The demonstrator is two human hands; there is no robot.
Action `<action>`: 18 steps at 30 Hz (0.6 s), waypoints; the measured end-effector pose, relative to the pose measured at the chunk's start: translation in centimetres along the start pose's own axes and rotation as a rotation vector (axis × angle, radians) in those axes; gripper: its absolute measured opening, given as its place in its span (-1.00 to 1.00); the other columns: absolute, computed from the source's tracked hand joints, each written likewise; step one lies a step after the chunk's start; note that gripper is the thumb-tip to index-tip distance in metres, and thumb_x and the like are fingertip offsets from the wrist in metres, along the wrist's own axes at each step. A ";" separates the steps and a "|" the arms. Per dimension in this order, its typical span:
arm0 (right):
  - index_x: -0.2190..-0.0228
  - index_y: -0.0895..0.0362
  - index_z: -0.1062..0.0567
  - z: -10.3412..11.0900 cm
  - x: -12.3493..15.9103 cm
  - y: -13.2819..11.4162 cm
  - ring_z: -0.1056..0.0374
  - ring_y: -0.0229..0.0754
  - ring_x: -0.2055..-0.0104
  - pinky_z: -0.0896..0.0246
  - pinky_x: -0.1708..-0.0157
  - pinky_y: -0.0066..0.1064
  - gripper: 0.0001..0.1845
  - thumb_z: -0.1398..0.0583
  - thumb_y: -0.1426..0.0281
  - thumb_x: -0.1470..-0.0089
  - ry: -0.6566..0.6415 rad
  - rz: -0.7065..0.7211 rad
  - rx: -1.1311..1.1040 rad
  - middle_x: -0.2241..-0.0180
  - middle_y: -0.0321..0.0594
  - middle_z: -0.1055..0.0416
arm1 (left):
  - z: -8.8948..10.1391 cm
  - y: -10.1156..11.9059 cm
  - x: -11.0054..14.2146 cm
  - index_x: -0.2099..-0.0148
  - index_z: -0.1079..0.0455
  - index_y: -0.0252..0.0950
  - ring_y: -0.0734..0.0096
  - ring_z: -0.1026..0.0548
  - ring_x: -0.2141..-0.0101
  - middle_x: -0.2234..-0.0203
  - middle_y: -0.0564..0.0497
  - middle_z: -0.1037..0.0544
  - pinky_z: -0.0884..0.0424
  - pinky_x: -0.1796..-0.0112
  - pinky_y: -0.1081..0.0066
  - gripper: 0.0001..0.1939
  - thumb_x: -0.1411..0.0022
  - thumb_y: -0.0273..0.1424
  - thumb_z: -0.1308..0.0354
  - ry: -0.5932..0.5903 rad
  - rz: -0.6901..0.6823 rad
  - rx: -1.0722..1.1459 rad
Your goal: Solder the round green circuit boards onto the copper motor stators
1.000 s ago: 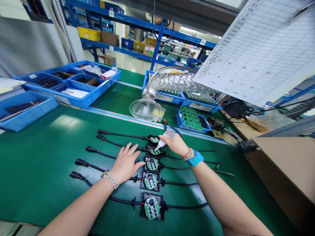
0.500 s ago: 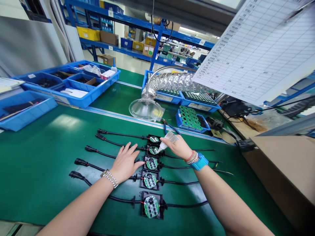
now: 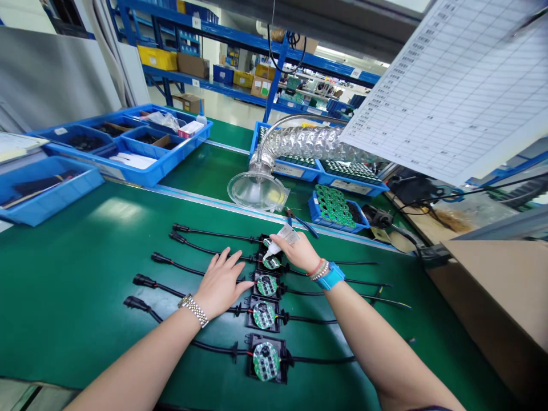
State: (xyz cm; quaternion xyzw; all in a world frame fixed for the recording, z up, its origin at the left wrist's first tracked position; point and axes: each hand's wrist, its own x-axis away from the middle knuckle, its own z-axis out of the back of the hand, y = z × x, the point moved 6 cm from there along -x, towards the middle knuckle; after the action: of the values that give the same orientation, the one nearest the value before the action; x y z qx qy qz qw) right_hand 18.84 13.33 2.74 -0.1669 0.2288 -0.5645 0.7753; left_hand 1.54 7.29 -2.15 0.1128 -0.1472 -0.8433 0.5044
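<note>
Right hand: I grip the white tube (image 3: 286, 235) in my right hand (image 3: 300, 251), its nozzle down at the second circuit board (image 3: 271, 261) from the far end
Left hand: my left hand (image 3: 220, 286) is open, palm down, fingers spread over the black cables (image 3: 180, 265), thumb beside the third board (image 3: 266, 285)
Row: five boards in black housings (image 3: 282, 374) on my green bench (image 3: 77, 285)
Beyond: blue-handled pliers (image 3: 305, 222), clear hood (image 3: 258, 191), bin of green boards (image 3: 333, 204)

Your green table (image 3: 77, 274) holds five black cases (image 3: 283, 374) in a row, with black cables (image 3: 321, 360) at both sides. Blue pliers (image 3: 306, 224) and blue trays (image 3: 55, 204) sit farther back.
</note>
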 end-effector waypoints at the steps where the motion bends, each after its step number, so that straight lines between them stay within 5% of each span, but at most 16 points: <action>1: 0.58 0.15 -0.44 0.0 -0.1 -0.1 -0.34 -0.22 0.51 -0.15 0.47 -0.46 -0.61 -0.03 0.19 -0.12 -0.002 0.003 0.020 0.58 -0.19 -0.44 | 0.0 0.0 0.0 -0.05 -0.30 -0.28 0.02 0.03 -0.18 -0.16 -0.06 -0.15 -0.02 -0.10 -0.01 -0.49 -0.19 -0.06 0.10 0.001 0.001 0.001; 18: 0.58 0.13 -0.46 1.0 1.2 -0.7 -0.37 -0.21 0.47 -0.17 0.43 -0.44 -0.58 -0.01 0.18 -0.14 -0.057 0.054 0.084 0.55 -0.20 -0.45 | -0.1 0.0 0.0 -0.03 -0.31 -0.27 0.02 0.02 -0.18 -0.16 -0.06 -0.15 -0.01 -0.11 0.00 -0.50 -0.19 -0.06 0.09 -0.008 0.000 -0.005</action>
State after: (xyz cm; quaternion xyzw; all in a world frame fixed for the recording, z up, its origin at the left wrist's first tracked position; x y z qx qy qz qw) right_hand 19.16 12.01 3.77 -0.1439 0.1873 -0.5475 0.8028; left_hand 1.57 7.32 -2.26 0.1081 -0.1471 -0.8441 0.5042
